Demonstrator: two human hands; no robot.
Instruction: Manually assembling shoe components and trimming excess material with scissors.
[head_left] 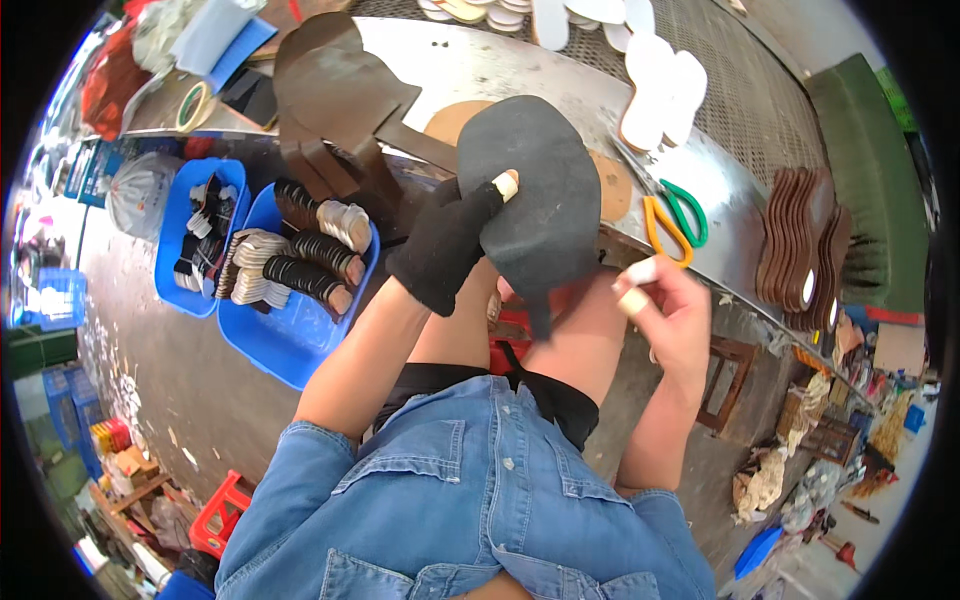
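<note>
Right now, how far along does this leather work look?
Done: cut pieces fill two blue trays, and brown soles are stacked on the metal table. In hand: the gloved left hand and right hand hold a dark leather piece. Left: brown sheets lie uncut.

white knotted plastic bag (143, 190), floor, left of the blue trays | stack of small yellow and red cartons (108, 436), floor, lower left | flat brown cardboard boxes (133, 463), just beside that stack | labels, signs, screens: none legible
</note>
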